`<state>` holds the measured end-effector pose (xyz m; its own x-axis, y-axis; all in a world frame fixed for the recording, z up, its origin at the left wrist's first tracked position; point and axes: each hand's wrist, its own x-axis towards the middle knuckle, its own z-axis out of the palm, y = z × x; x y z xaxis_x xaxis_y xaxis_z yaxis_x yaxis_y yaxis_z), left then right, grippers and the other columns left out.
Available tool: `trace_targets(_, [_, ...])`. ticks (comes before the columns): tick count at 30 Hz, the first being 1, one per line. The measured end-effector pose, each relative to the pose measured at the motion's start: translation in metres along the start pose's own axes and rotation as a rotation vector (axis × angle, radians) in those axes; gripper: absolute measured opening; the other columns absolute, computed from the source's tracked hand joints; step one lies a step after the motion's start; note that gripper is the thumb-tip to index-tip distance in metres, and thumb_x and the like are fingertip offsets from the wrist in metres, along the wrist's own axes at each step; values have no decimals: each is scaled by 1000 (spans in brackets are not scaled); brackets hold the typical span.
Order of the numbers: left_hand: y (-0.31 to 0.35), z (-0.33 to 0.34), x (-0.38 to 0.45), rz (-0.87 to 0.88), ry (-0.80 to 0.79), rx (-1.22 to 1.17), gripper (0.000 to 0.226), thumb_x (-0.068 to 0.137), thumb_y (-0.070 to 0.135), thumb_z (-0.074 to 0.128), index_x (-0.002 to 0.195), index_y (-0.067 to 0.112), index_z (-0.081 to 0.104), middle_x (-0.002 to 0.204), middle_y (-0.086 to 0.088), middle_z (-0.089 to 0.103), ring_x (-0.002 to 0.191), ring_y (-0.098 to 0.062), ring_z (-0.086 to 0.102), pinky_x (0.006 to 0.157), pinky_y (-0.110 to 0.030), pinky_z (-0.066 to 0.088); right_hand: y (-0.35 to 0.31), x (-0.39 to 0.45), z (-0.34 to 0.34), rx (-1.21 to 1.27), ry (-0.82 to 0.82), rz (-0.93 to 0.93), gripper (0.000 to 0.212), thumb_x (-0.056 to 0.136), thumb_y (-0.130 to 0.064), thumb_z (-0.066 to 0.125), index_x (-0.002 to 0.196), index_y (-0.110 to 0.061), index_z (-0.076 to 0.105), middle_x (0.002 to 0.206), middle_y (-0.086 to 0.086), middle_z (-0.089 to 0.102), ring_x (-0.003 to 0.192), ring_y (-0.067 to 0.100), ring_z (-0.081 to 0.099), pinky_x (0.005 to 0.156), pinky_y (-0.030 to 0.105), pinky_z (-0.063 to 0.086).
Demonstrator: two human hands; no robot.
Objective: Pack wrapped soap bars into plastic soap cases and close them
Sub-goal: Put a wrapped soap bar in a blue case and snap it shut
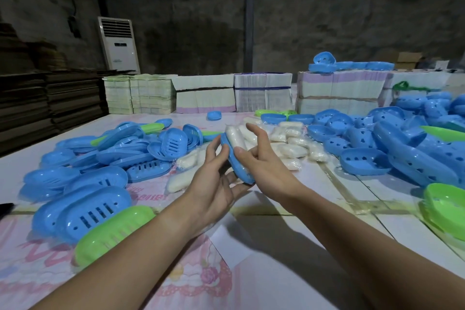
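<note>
A blue soap case half (237, 163) is held tilted above the table's middle, with a white wrapped soap bar (234, 137) lying in it. My left hand (216, 184) supports the case from below and behind, its fingers fairly straight. My right hand (259, 161) grips the case and soap from the right, thumb on the case rim, fingers curled over the soap. More wrapped soap bars (289, 145) lie heaped just beyond my hands.
Slotted blue lids (95, 184) and a green one (113, 231) pile up at left. Blue case bottoms (402, 153) with holes fill the right, green ones (445, 209) at the right edge. Stacks of flat cartons (264, 95) line the table's far side.
</note>
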<state>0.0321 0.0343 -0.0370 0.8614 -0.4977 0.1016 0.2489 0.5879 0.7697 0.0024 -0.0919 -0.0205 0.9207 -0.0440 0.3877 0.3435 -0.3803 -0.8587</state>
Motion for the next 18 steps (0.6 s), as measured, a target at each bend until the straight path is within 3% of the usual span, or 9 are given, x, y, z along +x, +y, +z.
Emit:
trace_targets(4, [2,0,0,7,-2,3,38,105,31,46,142,39,47,130,-15,68,116,-32,68,81,-49,60,3,2,-2,-81,26,-14,47,96,-44,54,141,-37,41,73,-10,52,66,-4,56,58,12,44])
trace_targets(8, [3,1,-2,11,-6,-24,36,104,31,49,139,37,50,134,-16,65,116,-34,68,87,-53,58,3,2,-6,-230,42,-80,40,95,-57,45,132,-42,48,76,-10,60,92,11,55,73,27,43])
trace_targets(10, [4,2,-2,13,-9,-49,35,103,30,50,137,36,52,132,-15,66,117,-34,67,90,-56,56,3,3,-10,-239,32,-74,38,95,-56,43,129,-43,51,84,-7,61,99,15,52,74,28,41])
trace_targets(14, [4,1,-3,12,-20,-92,31,104,30,49,134,37,54,132,-15,66,114,-33,69,91,-56,56,3,3,-12,-244,34,-83,32,92,-53,51,122,-42,57,84,-6,58,103,16,49,70,22,38])
trace_targets(18, [3,2,-3,6,-31,-119,38,104,31,49,142,33,49,131,-17,67,112,-33,70,88,-55,58,5,2,-5,-265,122,-126,43,89,-57,54,128,-39,54,77,-10,55,100,18,51,77,32,42])
